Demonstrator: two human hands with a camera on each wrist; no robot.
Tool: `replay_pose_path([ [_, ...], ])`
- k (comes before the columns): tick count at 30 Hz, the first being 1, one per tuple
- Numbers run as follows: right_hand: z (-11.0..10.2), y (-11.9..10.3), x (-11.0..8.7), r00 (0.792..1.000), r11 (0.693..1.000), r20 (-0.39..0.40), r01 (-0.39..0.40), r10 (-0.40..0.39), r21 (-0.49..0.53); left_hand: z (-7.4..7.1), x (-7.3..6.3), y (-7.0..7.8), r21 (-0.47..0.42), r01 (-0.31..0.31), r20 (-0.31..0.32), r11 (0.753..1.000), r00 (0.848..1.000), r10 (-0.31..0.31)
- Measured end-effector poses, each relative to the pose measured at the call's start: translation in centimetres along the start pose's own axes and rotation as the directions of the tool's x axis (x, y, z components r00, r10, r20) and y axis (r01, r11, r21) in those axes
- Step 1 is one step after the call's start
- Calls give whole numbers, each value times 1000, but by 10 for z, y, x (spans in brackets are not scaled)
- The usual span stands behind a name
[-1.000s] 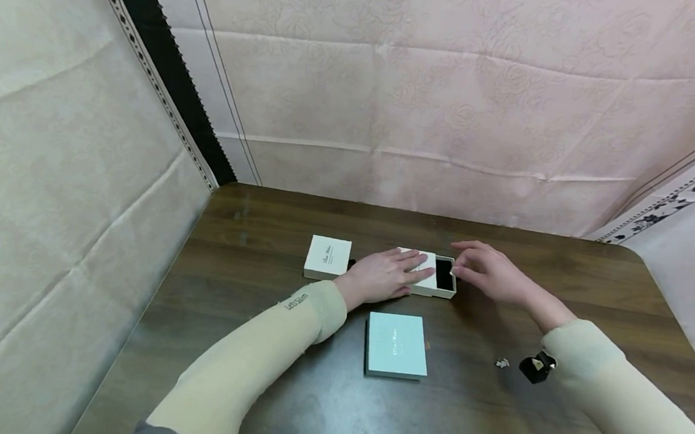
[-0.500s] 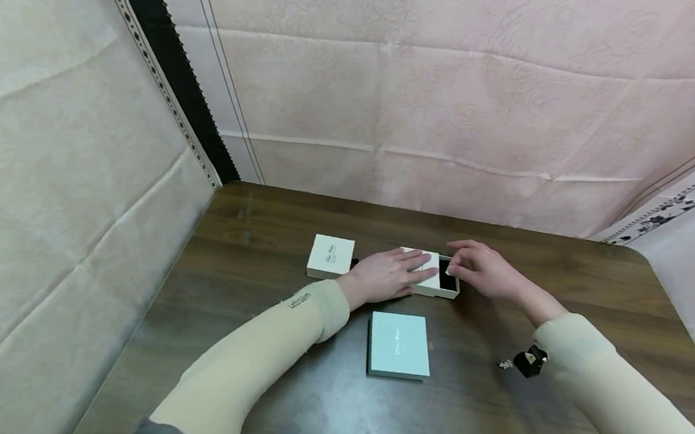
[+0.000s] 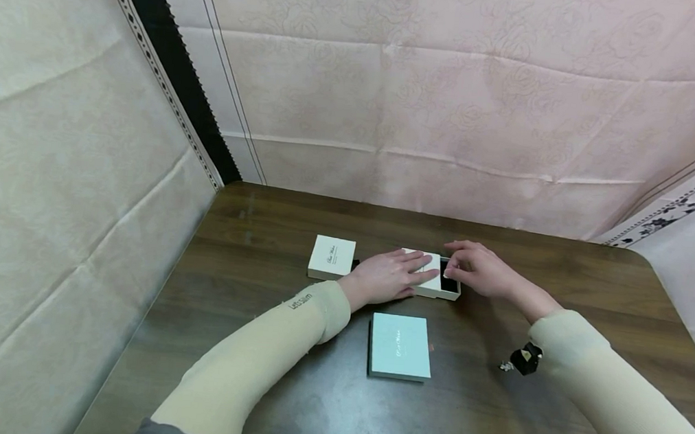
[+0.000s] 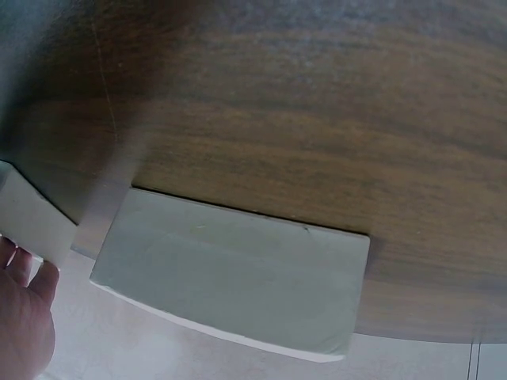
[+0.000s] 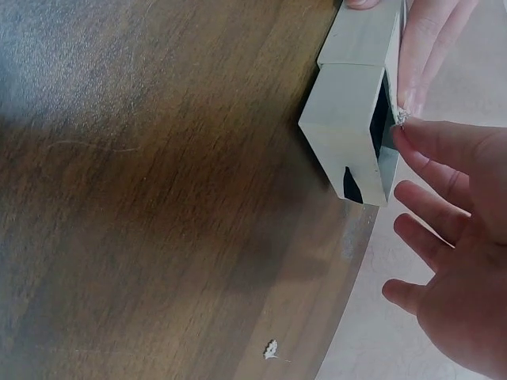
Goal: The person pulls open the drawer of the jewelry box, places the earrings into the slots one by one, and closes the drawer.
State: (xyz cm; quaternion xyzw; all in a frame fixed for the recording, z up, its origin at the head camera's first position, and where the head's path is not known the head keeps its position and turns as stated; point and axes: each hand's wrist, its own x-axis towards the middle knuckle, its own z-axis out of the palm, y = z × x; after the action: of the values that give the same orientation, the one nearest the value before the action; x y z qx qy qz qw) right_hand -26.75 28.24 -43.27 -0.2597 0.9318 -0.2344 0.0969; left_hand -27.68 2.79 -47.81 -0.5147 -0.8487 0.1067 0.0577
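A white slide-out box [image 3: 432, 262] stands towards the back of the table, its black-lined tray [image 3: 448, 294] pulled partway out to the right. My left hand [image 3: 382, 275] rests on the box's sleeve with spread, straight fingers. Over the tray's right side is my right hand [image 3: 484, 270]; thumb and index finger pinch a small silvery piece of jewelry [image 5: 402, 118] at the tray's far rim. Its exact kind is too small to tell. A similar silvery piece [image 5: 271, 348] lies on the table, seen in the head view left of the right wrist.
A second white box [image 3: 331, 257] with dark lettering stands shut to the left. Closer to me lies a flat teal box [image 3: 401, 346]. Pale cloth hangs [image 3: 455, 116] behind the brown table [image 3: 305, 413]. A small black device [image 3: 526, 359] sits at the right wrist.
My right hand has moved slightly left, further over the tray, still pinching the silvery piece. The left hand stays on the box. The head view has shifted slightly.
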Motion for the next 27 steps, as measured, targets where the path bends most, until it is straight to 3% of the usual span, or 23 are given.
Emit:
replay_pose_path([
  [27, 2, 7, 9, 999, 996, 21, -41, 43, -85, 0, 0, 0, -1, 4, 12, 1000, 1000, -4],
])
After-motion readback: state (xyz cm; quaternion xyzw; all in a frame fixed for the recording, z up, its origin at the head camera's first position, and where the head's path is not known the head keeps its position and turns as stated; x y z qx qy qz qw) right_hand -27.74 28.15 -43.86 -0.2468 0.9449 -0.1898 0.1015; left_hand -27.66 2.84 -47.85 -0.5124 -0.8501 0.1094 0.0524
